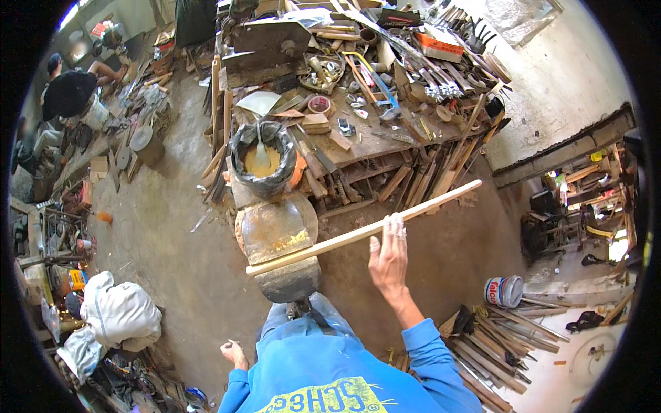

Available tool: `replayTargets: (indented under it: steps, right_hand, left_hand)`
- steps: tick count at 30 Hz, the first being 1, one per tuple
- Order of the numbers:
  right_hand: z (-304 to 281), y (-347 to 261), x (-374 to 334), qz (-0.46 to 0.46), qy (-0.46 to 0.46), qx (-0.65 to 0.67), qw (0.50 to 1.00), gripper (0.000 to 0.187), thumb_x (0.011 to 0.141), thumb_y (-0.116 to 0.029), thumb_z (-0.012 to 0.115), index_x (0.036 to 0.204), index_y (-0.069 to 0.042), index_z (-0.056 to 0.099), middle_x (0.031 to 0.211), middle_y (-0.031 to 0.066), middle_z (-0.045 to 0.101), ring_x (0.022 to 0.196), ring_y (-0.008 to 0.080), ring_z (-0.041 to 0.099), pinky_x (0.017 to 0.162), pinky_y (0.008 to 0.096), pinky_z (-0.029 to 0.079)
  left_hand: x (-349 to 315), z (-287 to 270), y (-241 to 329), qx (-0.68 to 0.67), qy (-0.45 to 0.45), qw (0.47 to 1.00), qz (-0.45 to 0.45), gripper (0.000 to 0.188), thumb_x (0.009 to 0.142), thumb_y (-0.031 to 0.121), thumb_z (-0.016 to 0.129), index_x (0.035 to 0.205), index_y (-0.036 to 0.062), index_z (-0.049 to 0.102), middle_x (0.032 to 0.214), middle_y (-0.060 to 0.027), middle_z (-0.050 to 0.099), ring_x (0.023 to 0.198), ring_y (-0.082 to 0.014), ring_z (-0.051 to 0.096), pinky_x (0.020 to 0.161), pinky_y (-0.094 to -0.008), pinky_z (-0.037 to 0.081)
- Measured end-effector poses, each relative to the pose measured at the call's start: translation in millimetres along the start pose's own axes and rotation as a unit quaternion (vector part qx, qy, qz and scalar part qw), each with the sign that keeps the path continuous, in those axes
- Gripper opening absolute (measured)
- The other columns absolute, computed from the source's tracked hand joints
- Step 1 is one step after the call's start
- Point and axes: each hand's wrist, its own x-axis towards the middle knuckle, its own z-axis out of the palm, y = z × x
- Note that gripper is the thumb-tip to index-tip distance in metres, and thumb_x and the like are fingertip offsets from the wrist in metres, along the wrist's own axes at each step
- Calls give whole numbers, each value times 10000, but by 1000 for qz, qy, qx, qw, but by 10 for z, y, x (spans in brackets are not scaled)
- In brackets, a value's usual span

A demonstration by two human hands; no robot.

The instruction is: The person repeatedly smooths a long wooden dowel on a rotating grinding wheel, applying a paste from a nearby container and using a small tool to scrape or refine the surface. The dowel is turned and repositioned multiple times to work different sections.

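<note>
A long, pale wooden stick (344, 239) slants up to the right, its left end resting across a worn, dusty block (279, 234) in front of me. My right hand (390, 268) holds the stick right of its middle, fingers together over it and thumb apart. Low beside my left hip, my left hand (235, 354) is curled; anything inside it is hidden. Yellow-brown crumbs (292, 239) lie on the block just above the stick. Beyond stands a bucket lined with black plastic (241, 148), containing yellowish material (272, 165) and a pale spatula (261, 153).
A cluttered workbench (385, 127) ahead carries tools, wood scraps and a tape roll (319, 104). Wood strips (489, 344) and a paint bucket (504, 292) are at right. A white sack (120, 313) lies at left; another person (72, 93) sits at far left.
</note>
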Motion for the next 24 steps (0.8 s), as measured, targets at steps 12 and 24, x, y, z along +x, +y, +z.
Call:
replayTargets:
  steps: [12, 24]
  right_hand:
    - [525, -1417, -772, -118, -148, 31, 981, 796, 983, -499, 482, 1483, 100, 324, 1555, 283, 310, 1472, 401, 266, 1216, 504, 178]
    - [942, -2545, -784, -226, -177, 109, 952, 321, 931, -169, 584, 1191, 20, 611, 1036, 183, 644, 1051, 301, 631, 1063, 422, 440]
  left_hand:
    - [605, 72, 925, 35, -32, 997, 57, 250, 953, 244, 652, 998, 56, 495, 710, -97, 689, 450, -168, 562, 395, -309, 421]
    - [1528, -79, 2064, 72, -108, 976, 172, 289, 970, 272, 640, 968, 35, 475, 732, -130, 693, 502, -160, 596, 446, -300, 473]
